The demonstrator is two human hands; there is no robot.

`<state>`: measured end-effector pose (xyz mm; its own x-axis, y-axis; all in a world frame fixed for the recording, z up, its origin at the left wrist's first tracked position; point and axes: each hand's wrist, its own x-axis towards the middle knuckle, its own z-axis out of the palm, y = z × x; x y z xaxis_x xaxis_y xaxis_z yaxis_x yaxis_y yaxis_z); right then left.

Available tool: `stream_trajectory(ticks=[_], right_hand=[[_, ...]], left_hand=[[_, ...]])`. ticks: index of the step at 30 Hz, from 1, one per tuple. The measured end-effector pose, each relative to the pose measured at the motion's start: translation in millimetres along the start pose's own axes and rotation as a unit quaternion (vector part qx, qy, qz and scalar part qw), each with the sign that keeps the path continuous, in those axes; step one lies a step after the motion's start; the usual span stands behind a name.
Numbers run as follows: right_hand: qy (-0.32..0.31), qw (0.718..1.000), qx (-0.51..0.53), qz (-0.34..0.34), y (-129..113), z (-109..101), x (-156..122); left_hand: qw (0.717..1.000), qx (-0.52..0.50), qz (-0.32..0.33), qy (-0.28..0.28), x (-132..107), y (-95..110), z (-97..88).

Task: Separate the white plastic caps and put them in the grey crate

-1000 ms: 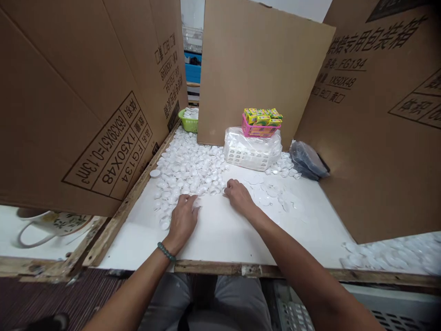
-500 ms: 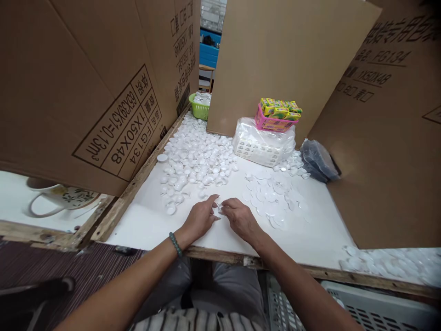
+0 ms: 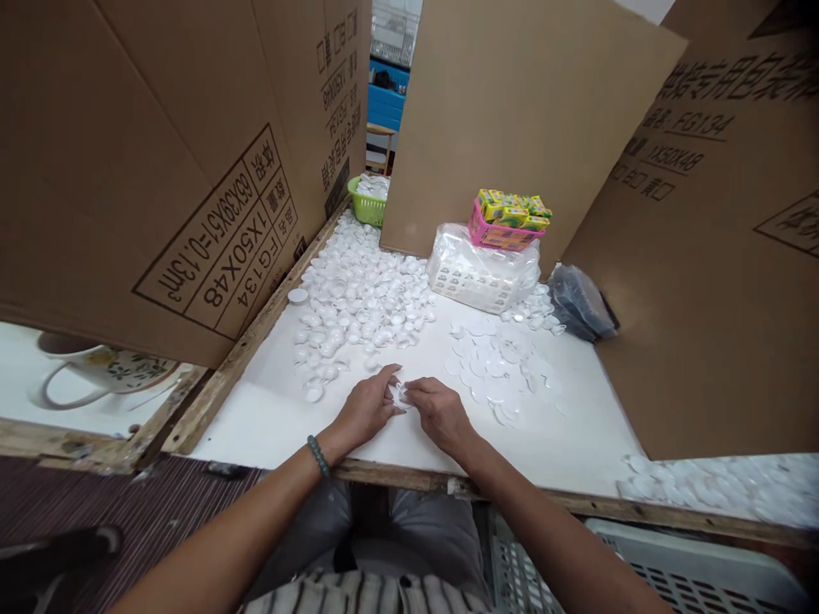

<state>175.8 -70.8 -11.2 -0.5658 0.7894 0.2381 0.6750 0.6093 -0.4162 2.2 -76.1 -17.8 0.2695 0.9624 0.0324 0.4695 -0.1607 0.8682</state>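
Near the front edge of the table, my left hand and my right hand meet. A small white round piece lies between them, gripped by the fingertips of both hands; the fingers partly cover it, so its exact kind is unclear. Beyond my left hand spreads a heap of small white round pieces, shaped like shallow caps. To the right of my right hand is a looser scatter of thin, flat white discs.
Cardboard boxes wall in the table. At the back stand a green basket, a plastic-wrapped pack topped by a pink basket of yellow boxes, and a dark bundle. More white pieces lie front right.
My hands have turned slightly, and more of the white piece shows between them. The whole view has shifted a little.
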Motion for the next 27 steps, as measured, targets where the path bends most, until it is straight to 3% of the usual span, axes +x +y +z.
stream_trajectory(ticks=[2,5,8,11,17,20,23,27], right_hand=[[0.015,0.988,0.12,0.093,0,0,0],[0.005,0.949,0.242,0.204,-5,-1,-3],[0.024,0.953,0.236,0.188,-11,-5,-8],[0.028,0.956,0.237,0.174,-11,-7,-10],[-0.047,0.876,0.371,0.303,-5,-9,-7],[0.002,0.912,0.283,0.297,-5,-9,-9],[0.062,0.954,0.173,0.235,-5,-10,-15],[0.011,0.986,0.125,0.109,-1,-13,-20]], left_hand=[[1.0,-0.022,-0.012,-0.009,-2,2,-4.7],[0.994,-0.065,-0.08,-0.027,-5,6,-11.4],[0.978,-0.125,-0.157,-0.049,-5,11,-14.8],[0.975,-0.123,-0.176,-0.049,0,16,-13.3],[0.962,-0.187,-0.197,-0.02,6,22,1.6],[0.941,-0.254,-0.222,-0.018,5,24,7.1],[0.929,-0.281,-0.242,-0.007,5,24,8.2],[0.926,-0.271,-0.262,-0.012,6,23,7.3]])
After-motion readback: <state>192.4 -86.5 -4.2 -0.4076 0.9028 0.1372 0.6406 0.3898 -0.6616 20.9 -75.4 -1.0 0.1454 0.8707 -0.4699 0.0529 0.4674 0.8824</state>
